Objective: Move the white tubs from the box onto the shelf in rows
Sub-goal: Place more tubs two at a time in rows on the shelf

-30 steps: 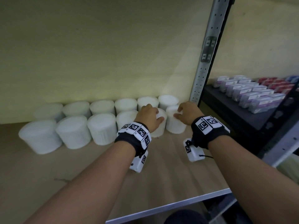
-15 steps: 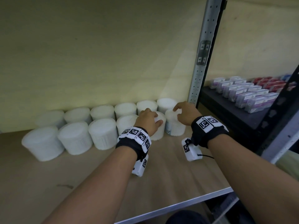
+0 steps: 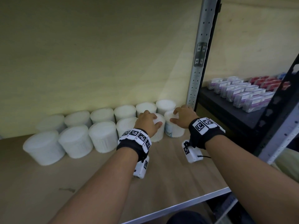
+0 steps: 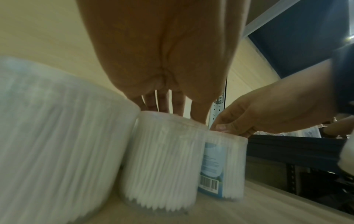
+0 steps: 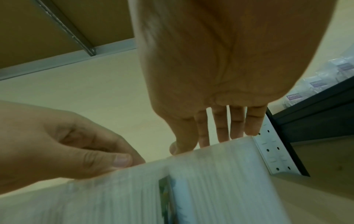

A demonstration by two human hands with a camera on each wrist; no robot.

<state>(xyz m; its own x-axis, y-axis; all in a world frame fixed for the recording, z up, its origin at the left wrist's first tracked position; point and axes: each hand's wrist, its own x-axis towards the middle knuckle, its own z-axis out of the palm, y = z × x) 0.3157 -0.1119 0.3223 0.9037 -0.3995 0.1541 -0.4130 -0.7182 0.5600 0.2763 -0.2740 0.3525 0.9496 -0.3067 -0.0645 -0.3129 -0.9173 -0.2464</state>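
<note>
Two rows of white round plastic tubs (image 3: 76,141), packed with upright white sticks, stand along the back of the pale wooden shelf board (image 3: 169,172), the rear row against the cream wall. Toward the right end of the front row, the left hand (image 3: 148,122) lies on top of the white tub second from the end (image 3: 159,131), fingers (image 4: 162,103) spread loosely over its lid and the thumb bent over the near rim. Just beside it, touching, stands the last white tub with a blue label and barcode (image 3: 174,130); the right hand (image 3: 184,116) covers its lid, fingers (image 5: 237,121) nearly straight, thumb tip pressing the rim. Neither tub is lifted; both sit on the board. Right of the grey perforated metal upright (image 3: 198,65), small purple and red cartons (image 3: 242,94) fill a dark neighbouring shelf.
</note>
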